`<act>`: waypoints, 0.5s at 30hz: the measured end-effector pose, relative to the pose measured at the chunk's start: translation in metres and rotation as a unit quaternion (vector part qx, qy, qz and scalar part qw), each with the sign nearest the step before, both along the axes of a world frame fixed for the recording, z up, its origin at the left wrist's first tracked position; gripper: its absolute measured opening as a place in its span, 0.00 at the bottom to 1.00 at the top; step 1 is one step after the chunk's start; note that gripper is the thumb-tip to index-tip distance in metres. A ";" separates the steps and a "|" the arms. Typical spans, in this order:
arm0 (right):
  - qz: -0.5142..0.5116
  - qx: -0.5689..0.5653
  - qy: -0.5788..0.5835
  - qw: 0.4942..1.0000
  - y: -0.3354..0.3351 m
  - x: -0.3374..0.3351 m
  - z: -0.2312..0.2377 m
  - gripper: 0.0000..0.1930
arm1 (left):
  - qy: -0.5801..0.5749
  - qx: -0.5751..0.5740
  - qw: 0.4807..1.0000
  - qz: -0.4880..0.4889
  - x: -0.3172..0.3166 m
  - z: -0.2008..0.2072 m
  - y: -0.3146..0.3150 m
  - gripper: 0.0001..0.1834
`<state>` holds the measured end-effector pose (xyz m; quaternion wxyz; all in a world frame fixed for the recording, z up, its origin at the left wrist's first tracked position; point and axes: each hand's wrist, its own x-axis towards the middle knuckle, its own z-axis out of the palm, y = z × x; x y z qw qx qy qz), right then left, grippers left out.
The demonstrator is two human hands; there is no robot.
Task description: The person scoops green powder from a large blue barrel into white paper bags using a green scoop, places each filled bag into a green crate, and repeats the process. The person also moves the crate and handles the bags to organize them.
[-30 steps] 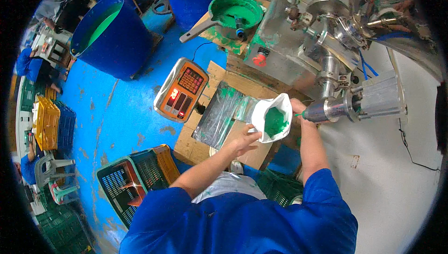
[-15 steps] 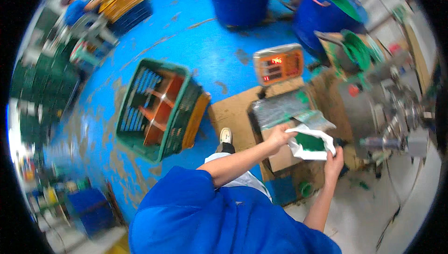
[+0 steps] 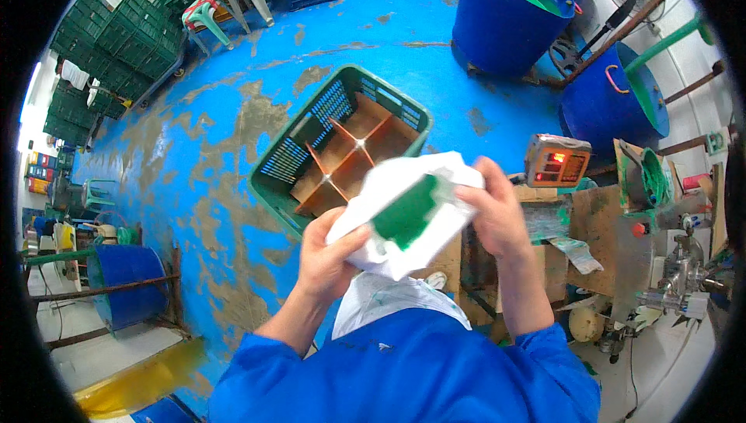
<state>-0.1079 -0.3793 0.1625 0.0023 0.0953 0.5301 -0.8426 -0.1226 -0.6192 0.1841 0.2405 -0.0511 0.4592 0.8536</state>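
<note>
A white bag (image 3: pixel 381 188) is held up in front of me with its mouth spread wide, and green material (image 3: pixel 408 212) shows inside. My left hand (image 3: pixel 330 256) grips its near left edge, thumb on top. On the far right edge, my right hand (image 3: pixel 497 205) is closed on the bag, slightly blurred. Just beyond and below the bag stands a green plastic crate (image 3: pixel 392 98), tilted in view. Orange-brown dividers (image 3: pixel 360 144) split the crate into several compartments. The bag and my left hand hide its near right corner.
To my right is a scale with a lit display (image 3: pixel 558 160); a plastic-covered platform (image 3: pixel 548 221) lies below it. Metal machinery (image 3: pixel 684 275) stands at far right. Large blue tubs (image 3: pixel 505 27) are ahead right. Stacked green crates (image 3: pixel 116 42) and a stool (image 3: pixel 206 15) stand far left.
I have turned left, away from the scale. The bag has moved from over the scale platform to beside the green crate, still in both hands.
</note>
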 end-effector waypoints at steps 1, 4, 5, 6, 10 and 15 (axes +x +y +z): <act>0.030 0.004 0.019 0.999 -0.029 -0.030 -0.009 0.09 | 0.018 -0.008 0.998 0.059 -0.009 -0.006 -0.025 0.11; 0.133 0.016 0.037 0.990 -0.108 -0.114 -0.047 0.12 | 0.001 -0.033 0.985 0.171 -0.040 -0.051 -0.088 0.06; 0.135 0.056 0.004 0.989 -0.136 -0.137 -0.065 0.13 | -0.004 -0.042 0.978 0.203 -0.051 -0.071 -0.106 0.05; 0.142 0.077 -0.046 0.986 -0.163 -0.157 -0.083 0.14 | -0.006 -0.053 0.972 0.228 -0.066 -0.094 -0.125 0.04; 0.199 -0.022 -0.171 0.965 -0.237 -0.208 -0.161 0.21 | -0.043 -0.104 0.958 0.265 -0.129 -0.187 -0.191 0.06; 0.097 0.207 -0.166 0.959 -0.265 -0.210 -0.247 0.17 | -0.137 -0.284 0.931 0.184 -0.182 -0.257 -0.270 0.13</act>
